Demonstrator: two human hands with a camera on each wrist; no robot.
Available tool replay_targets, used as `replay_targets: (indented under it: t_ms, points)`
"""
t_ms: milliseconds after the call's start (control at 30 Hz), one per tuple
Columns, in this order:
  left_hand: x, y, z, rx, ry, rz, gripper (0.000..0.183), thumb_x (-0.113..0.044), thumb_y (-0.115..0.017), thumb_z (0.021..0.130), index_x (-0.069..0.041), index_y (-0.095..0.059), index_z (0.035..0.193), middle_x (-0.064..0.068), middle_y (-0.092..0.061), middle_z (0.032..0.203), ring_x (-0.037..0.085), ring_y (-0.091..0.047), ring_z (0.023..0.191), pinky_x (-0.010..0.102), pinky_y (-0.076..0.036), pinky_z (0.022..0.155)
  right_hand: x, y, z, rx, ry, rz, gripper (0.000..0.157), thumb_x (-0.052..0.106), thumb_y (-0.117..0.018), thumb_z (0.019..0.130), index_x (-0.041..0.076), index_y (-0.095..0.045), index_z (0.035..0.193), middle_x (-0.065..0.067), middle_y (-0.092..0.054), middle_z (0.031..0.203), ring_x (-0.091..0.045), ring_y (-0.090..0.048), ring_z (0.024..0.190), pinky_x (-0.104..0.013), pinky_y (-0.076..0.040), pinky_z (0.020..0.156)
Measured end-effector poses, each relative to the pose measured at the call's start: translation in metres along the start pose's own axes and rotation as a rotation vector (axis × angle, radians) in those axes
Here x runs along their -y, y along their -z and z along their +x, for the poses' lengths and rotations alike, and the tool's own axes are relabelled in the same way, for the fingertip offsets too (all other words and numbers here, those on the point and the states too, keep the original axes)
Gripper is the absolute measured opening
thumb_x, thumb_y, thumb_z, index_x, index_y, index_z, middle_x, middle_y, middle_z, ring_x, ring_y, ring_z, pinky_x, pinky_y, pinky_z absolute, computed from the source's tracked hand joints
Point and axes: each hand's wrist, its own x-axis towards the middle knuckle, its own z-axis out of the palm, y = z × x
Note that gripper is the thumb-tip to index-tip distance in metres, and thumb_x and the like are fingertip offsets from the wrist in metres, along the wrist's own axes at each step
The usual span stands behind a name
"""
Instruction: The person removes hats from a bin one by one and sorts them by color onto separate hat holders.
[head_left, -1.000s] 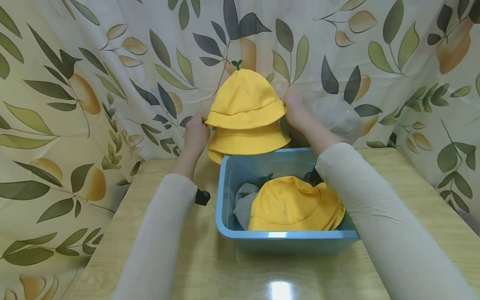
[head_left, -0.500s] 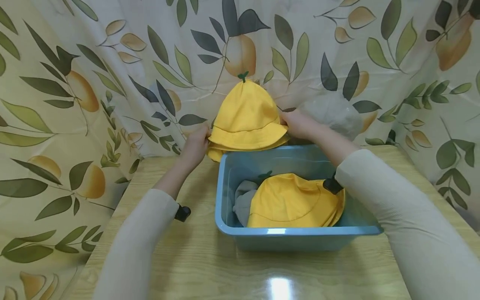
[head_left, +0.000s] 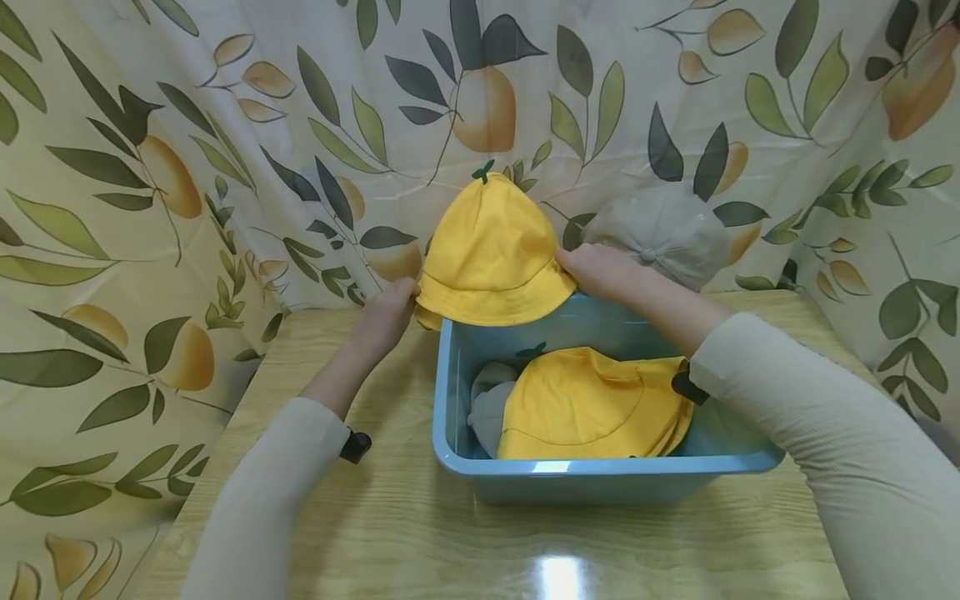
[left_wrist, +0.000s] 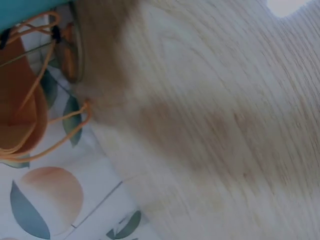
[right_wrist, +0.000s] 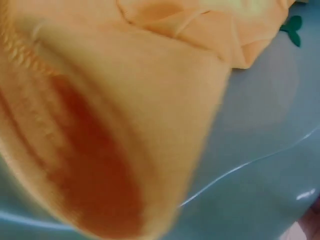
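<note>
A yellow bucket hat (head_left: pixel 491 246) with a green sprout on its crown is upright behind the blue bin. My left hand (head_left: pixel 388 312) pinches its brim on one side, and my right hand (head_left: pixel 603 271) pinches the other. A bit of yellow fabric (head_left: pixel 429 319) shows under the brim at the left; the rest of it is hidden. Inside the bin (head_left: pixel 600 467) lie folded yellow hats (head_left: pixel 573 404), with a soft grey thing (head_left: pixel 491 408) beside them. The left wrist view has yellow-orange fabric (left_wrist: pixel 20 110) with a thin cord at its edge. Neither wrist view includes a hand.
Behind my right forearm sits a grey cap (head_left: pixel 663 233) against the leaf-patterned curtain (head_left: pixel 300 167). The bin stands on a light wooden table (head_left: pixel 375 517), whose left edge meets the curtain. A green sprout (right_wrist: pixel 292 30) pokes out beside the hats in the bin.
The yellow hat has come down over the yellow hat below it, which is now mostly covered. Both hands have lowered with the brim, and my forearms have spread outward.
</note>
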Motion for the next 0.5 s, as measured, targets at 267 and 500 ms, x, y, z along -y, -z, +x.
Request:
replay_targets:
  t_ms: [267, 500]
  points:
    - [-0.004, 0.02, 0.008, 0.022, 0.001, 0.048, 0.017, -0.011, -0.074, 0.08, -0.002, -0.064, 0.091, 0.012, -0.07, 0.083, 0.024, -0.068, 0.07, 0.034, -0.049, 0.046, 0.003, 0.019, -0.012, -0.008, 0.079, 0.007, 0.012, -0.004, -0.058, 0.086, 0.003, -0.053, 0.078, -0.009, -0.052, 0.06, -0.024, -0.053, 0.053, -0.037, -0.046, 0.051]
    - [-0.013, 0.045, 0.015, 0.146, 0.083, -0.014, 0.028, -0.022, -0.072, 0.083, -0.001, -0.066, 0.1, 0.012, -0.071, 0.091, 0.024, -0.07, 0.077, 0.034, -0.048, 0.045, 0.007, 0.04, -0.024, -0.026, 0.04, 0.075, 0.009, 0.001, -0.061, 0.087, 0.004, -0.055, 0.08, -0.005, -0.05, 0.064, -0.019, -0.047, 0.054, -0.032, -0.041, 0.053]
